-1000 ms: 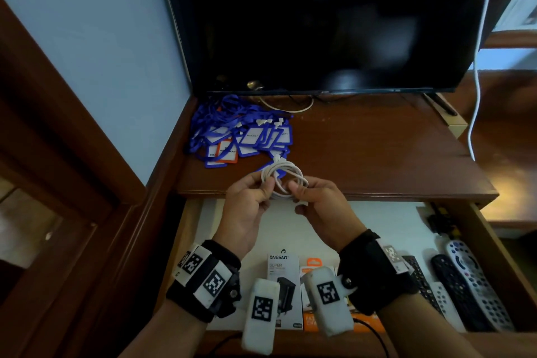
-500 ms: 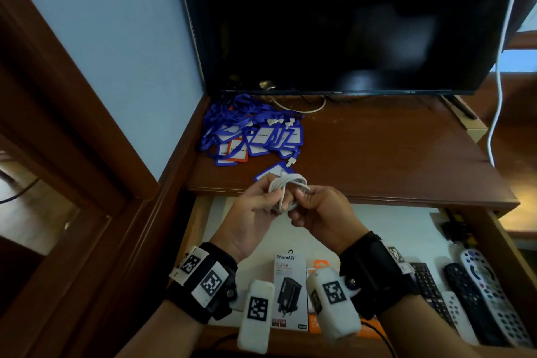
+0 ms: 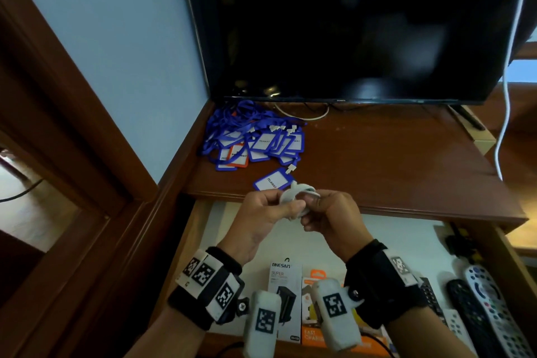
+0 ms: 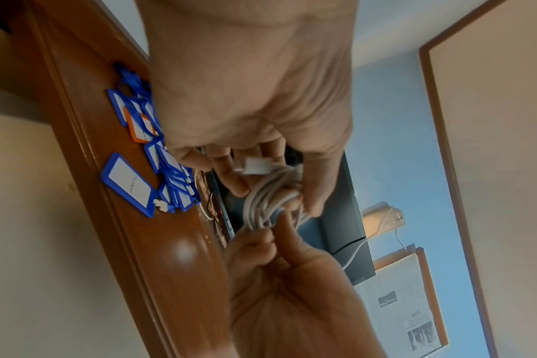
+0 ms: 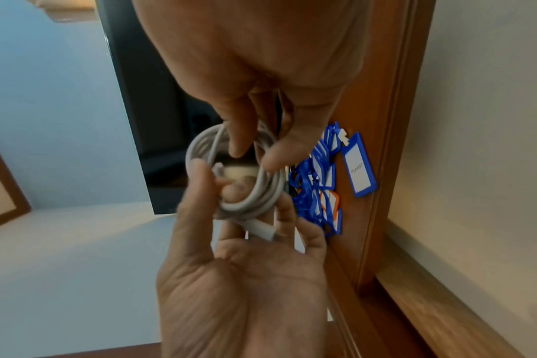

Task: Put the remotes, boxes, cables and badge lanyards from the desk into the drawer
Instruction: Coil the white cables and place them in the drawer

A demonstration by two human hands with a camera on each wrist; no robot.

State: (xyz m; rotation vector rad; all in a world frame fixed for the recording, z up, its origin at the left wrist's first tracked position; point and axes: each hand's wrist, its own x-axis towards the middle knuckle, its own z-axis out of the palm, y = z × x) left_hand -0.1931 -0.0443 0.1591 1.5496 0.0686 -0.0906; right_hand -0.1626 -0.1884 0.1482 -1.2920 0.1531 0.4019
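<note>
A coiled white cable (image 3: 294, 197) is held between both hands above the desk's front edge, over the open drawer (image 3: 392, 237). My left hand (image 3: 277, 205) grips one side of the coil (image 4: 265, 193), with the plug end against its fingers. My right hand (image 3: 318, 206) pinches the other side of the coil (image 5: 262, 193). A pile of blue badge lanyards (image 3: 252, 139) lies at the desk's back left, and one blue badge (image 3: 271, 180) lies apart, just behind the hands. Inside the drawer are two boxes (image 3: 283, 282) and several remotes (image 3: 488, 302).
A dark TV screen (image 3: 348, 23) stands at the back of the wooden desk (image 3: 392, 160). A white cord (image 3: 507, 96) hangs down on the right. A blue wall and a wooden door frame (image 3: 72, 125) close off the left side.
The cable loop stood open above my fingers; now it is pressed smaller between both hands. The hands stay at the desk's front edge.
</note>
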